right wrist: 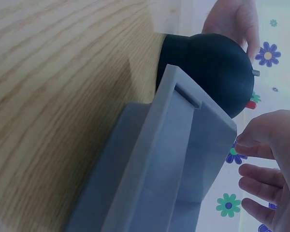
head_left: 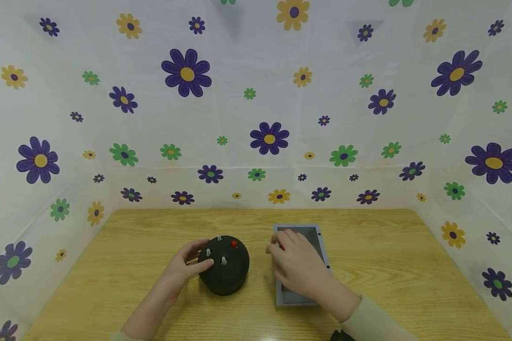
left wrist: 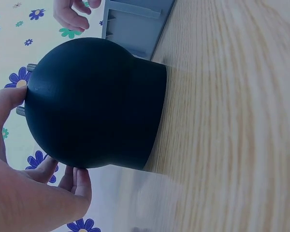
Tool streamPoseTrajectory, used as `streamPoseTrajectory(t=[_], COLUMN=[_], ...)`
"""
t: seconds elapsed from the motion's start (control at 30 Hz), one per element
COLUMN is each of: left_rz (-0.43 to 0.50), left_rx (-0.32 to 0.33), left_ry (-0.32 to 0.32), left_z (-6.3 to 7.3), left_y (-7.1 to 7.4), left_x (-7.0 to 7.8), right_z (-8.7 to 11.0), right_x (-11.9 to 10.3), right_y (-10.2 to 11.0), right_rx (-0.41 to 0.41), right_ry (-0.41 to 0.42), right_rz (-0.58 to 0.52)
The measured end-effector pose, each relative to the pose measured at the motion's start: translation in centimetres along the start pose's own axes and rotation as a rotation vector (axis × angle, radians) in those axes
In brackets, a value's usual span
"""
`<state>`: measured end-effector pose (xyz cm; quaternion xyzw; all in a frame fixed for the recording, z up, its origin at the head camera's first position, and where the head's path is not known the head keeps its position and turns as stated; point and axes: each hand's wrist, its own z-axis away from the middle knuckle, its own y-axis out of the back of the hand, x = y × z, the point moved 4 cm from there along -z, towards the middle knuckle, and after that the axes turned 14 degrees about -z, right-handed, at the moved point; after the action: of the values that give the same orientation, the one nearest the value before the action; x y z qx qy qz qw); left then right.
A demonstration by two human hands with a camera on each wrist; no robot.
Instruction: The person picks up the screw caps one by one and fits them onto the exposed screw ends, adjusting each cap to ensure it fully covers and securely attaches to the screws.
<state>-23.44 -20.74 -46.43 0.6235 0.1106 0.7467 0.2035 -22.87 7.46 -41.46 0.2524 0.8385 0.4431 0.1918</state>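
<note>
A black rounded dome [head_left: 224, 277] stands on the table, with three threaded metal studs [head_left: 224, 260] and one red cap [head_left: 234, 244] on its top. My left hand [head_left: 183, 265] grips its left side, thumb [left wrist: 12, 101] on top between studs and fingertips [left wrist: 82, 181] against the side. Over the grey box [head_left: 280, 299], right of the dome, is my right hand [head_left: 296, 260] with bent fingers. A bit of red [head_left: 282, 246] shows by its fingertips in the head view; I cannot tell whether they pinch it. In the right wrist view, those fingers [right wrist: 261, 179] hang beside the box's rim.
The wooden table [head_left: 367, 284] ends at a white cloth [head_left: 222, 109] printed with flowers, which rises at the back and both sides. A small dark object [head_left: 341, 335] shows at the front edge of the view, below my right sleeve [head_left: 375, 322].
</note>
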Motion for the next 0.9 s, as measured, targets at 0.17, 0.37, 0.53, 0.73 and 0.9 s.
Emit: streamPoseTrajectory(t=[0.17,0.37,0.53,0.73,0.9], left_rz=[-0.002,-0.007,-0.007,-0.007,-0.008], left_rx=[-0.004,-0.003,-0.002,-0.002,0.002], left_ry=[0.000,0.007,0.006,0.004,0.003], left_z=[-0.1,-0.1,-0.1,0.0,0.0], left_y=[0.0,0.0,0.0,0.0,0.1], left_x=[0.0,-0.2,-0.2,-0.1,0.0], right_z=[0.3,0.9,1.2,1.6,1.9], right_x=[0.0,0.1,0.4,0.8,1.2], right_y=[-0.1,-0.1,0.1,0.4,0.4], right_rx=[0.010,0.008,0.003,0.020,0.019], right_ry=[0.013,-0.004,-0.026,-0.028,-0.047], right_rz=[0.005,0.000,0.025,0.021,0.015])
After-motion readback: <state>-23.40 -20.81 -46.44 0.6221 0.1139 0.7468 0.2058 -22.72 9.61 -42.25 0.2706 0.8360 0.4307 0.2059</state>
